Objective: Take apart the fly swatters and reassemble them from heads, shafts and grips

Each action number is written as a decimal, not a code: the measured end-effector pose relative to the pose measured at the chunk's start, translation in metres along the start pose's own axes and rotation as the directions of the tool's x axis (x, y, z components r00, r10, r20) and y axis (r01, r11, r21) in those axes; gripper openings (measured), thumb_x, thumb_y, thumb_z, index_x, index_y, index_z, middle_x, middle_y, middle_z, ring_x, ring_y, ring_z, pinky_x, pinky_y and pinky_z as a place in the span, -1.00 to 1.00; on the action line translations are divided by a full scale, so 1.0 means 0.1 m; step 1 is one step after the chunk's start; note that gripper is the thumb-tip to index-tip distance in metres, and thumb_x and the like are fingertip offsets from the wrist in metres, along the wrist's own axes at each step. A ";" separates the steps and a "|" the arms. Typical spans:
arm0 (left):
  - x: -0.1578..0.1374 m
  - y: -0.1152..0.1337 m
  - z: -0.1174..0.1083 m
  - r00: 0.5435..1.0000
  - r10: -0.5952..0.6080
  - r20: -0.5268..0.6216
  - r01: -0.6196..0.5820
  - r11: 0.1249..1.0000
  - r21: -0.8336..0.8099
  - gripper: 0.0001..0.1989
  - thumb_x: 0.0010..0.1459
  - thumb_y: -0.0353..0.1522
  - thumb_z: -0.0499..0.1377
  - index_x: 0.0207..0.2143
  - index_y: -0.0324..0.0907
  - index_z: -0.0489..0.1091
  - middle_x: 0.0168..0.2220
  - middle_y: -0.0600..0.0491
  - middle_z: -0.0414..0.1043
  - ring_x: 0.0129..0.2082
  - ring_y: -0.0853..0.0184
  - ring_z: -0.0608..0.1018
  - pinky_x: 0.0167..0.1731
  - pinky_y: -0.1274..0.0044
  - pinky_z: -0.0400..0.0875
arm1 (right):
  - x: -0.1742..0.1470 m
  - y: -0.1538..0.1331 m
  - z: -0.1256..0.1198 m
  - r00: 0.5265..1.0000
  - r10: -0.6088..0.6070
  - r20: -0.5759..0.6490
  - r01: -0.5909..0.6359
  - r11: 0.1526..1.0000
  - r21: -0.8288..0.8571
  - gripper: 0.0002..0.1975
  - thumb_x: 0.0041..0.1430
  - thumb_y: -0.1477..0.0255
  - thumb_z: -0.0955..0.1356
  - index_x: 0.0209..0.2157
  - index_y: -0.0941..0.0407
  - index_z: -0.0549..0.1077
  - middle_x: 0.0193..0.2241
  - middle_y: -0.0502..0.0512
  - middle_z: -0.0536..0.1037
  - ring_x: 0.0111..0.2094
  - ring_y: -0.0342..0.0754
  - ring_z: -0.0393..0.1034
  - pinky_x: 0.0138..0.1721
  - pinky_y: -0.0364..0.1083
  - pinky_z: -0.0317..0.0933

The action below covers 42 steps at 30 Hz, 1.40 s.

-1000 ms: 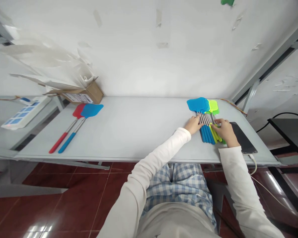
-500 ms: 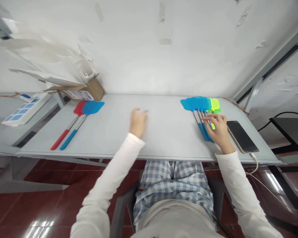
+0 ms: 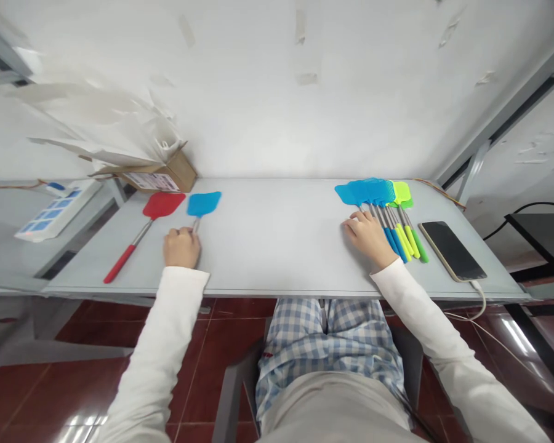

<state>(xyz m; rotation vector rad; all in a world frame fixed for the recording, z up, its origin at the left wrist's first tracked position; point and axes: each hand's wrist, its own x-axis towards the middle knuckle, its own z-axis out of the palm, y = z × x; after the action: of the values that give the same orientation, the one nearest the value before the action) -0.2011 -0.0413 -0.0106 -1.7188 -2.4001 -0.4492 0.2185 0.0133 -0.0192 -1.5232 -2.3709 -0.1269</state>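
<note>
My left hand [image 3: 181, 248] is closed on a blue fly swatter [image 3: 204, 203], gripping it along the shaft, with its head lying past my fingers. To its left lies a red fly swatter [image 3: 164, 204], handle pointing toward the front edge. On the right side, blue fly swatters [image 3: 373, 192] overlap in a fanned row, next to yellow-green and green fly swatters [image 3: 401, 192]. My right hand [image 3: 369, 237] rests over the leftmost blue one, fingers bent around its shaft; its handle is hidden beneath the hand.
A phone [image 3: 452, 251] with a charging cable lies at the right of the grey table [image 3: 277, 246]. At the back left stands an opened cardboard box [image 3: 180, 171] with white wrapping. A power strip [image 3: 58, 210] sits farther left. The white wall borders the back edge.
My left hand has moved left and taken hold of the blue fly swatter, which now lies apart from the red one. My right hand has shifted left to the leftmost blue fly swatter.
</note>
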 end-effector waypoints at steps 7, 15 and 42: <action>-0.05 0.91 0.16 0.969 0.243 0.029 -0.226 0.934 -0.278 -0.62 0.34 -0.26 -0.08 0.10 -0.07 0.35 0.02 -0.09 0.34 -0.06 0.22 0.52 -0.18 0.46 0.41 | 0.27 0.24 0.15 0.971 0.237 0.003 -0.237 0.969 -0.068 -0.62 0.28 0.49 0.16 -0.26 0.29 0.58 -0.22 0.44 0.55 -0.09 0.24 0.33 -0.03 0.13 0.14; 0.24 2.05 0.31 0.884 0.465 -0.047 -0.434 0.781 -0.449 -0.66 0.36 -0.21 -0.04 0.05 -0.09 0.37 0.04 -0.07 0.39 0.00 0.27 0.51 -0.09 0.52 0.35 | 0.82 -0.07 0.25 0.980 0.175 0.095 -0.147 0.316 0.937 -0.65 0.09 0.36 0.32 -0.06 0.06 0.48 0.05 0.14 0.51 -0.05 0.00 0.42 -0.02 0.03 0.32; 0.75 1.40 0.36 0.846 0.517 0.128 -0.506 0.855 -0.113 -0.57 0.32 -0.05 -0.09 -0.12 0.01 0.50 -0.29 -0.01 0.59 -0.33 0.19 0.56 -0.42 0.47 0.17 | 1.06 0.22 0.40 0.705 0.674 0.221 0.077 -0.383 0.920 -0.83 0.25 0.33 0.38 -0.35 0.14 0.49 -0.37 0.02 0.63 -0.22 -0.16 0.57 0.06 -0.09 0.39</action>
<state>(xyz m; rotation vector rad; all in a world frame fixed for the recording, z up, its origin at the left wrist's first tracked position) -0.0919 0.0795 -0.0014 -2.3992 -1.9003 -0.3353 0.1894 0.1245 -0.0258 -0.8428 -0.5584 1.2003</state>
